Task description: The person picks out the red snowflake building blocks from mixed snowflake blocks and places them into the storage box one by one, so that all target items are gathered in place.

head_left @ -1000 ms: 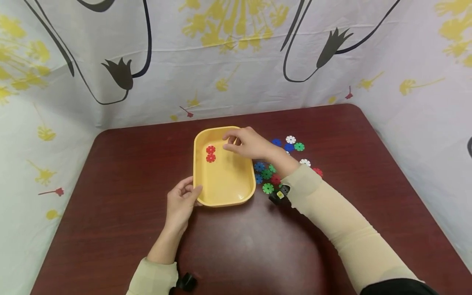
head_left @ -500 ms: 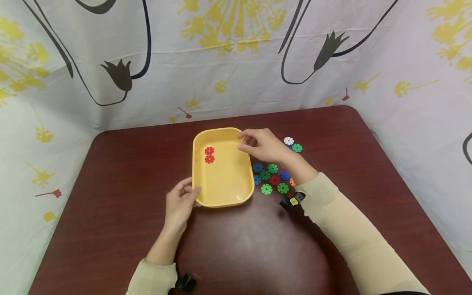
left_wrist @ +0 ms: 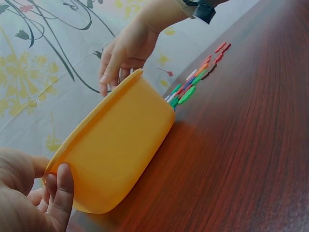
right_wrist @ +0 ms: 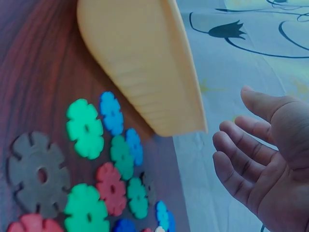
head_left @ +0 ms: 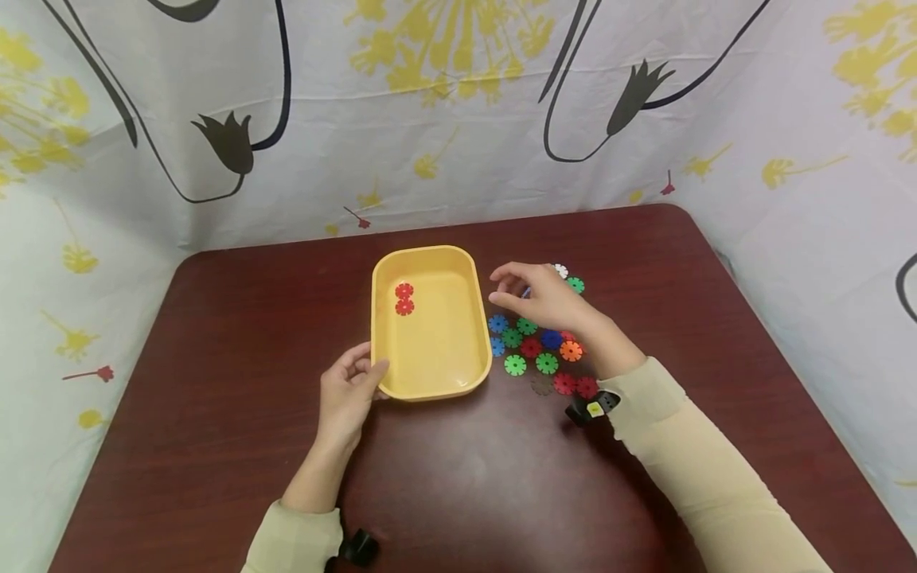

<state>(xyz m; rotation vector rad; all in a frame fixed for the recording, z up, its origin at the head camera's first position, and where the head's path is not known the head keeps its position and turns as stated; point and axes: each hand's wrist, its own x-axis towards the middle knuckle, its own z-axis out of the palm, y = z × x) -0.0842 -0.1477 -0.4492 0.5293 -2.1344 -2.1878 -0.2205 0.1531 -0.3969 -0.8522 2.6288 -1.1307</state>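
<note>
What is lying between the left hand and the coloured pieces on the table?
The yellow tray, which the left hand holds at one corner, lies there; the head view shows it.

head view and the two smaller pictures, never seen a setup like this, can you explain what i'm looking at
There is no machine here, just a person's two bare hands. The big picture comes from a camera worn on the head, looking forward and down; the smaller two come from cameras worn on the wrists, so they look tilted.

On the dark reddish table sits a yellow tray with two red discs inside. Right of it lie more notched discs in green, blue, red, orange, white and a dark colour.

The left hand grips the tray near its near left corner. The right hand is above the table beside the tray, fingers loosely bent, holding nothing.
</note>
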